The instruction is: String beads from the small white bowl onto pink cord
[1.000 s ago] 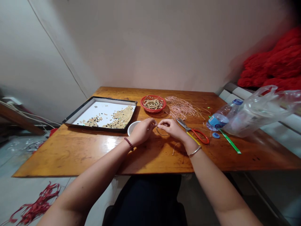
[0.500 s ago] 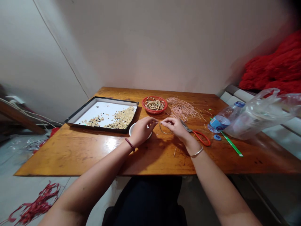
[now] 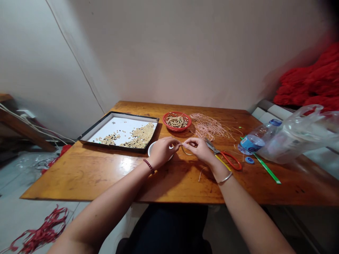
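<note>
My left hand and my right hand meet fingertip to fingertip above the table. Both are closed in a pinch on a small beaded string, which hangs in a loop below the fingers; its ends are hidden between them. Under my left hand sits a white bowl, mostly covered by the hand. Scissors with orange-red and yellow handles lie just right of my right hand. A short loose cord rests on the wood below it.
A black-edged tray with loose tan and dark beads stands left. Behind my hands are a red basket of beaded strings and a heap of pink cords. At right are a bottle, its cap, a green strip and a plastic bag.
The camera view has shifted slightly, so everything sits a little lower and further right. My fingertips have come closer together on the beaded string, and less of its loop shows.
</note>
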Available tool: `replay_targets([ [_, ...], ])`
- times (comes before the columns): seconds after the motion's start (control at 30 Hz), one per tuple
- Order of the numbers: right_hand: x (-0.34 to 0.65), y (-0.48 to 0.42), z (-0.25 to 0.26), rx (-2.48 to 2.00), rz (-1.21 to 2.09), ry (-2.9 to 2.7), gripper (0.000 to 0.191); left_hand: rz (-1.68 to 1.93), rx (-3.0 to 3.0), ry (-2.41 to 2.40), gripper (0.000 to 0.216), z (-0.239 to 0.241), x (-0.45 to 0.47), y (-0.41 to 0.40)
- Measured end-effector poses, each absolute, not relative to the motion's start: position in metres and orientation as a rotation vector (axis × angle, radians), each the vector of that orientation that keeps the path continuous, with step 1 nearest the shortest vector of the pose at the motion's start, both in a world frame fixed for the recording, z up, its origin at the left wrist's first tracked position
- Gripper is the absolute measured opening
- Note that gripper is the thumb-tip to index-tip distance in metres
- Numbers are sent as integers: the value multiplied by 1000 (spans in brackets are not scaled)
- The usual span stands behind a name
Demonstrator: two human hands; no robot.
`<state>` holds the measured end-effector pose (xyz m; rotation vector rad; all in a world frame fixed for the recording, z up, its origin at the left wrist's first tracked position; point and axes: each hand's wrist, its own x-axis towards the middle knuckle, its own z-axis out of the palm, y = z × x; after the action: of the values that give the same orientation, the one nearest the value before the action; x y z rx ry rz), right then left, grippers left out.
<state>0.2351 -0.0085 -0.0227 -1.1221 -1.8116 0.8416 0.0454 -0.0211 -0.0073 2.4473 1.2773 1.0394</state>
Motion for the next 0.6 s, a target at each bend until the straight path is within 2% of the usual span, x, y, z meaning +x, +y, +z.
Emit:
replay_targets([
  [0.33,232,-14,-17,-1123,893,-1833,36,1017,2448,1315,9,-9,47,-22],
  [0.6,235,-14,-14,-1099,904,-1839,30,1011,2380,1317,12,-7,48,-22],
])
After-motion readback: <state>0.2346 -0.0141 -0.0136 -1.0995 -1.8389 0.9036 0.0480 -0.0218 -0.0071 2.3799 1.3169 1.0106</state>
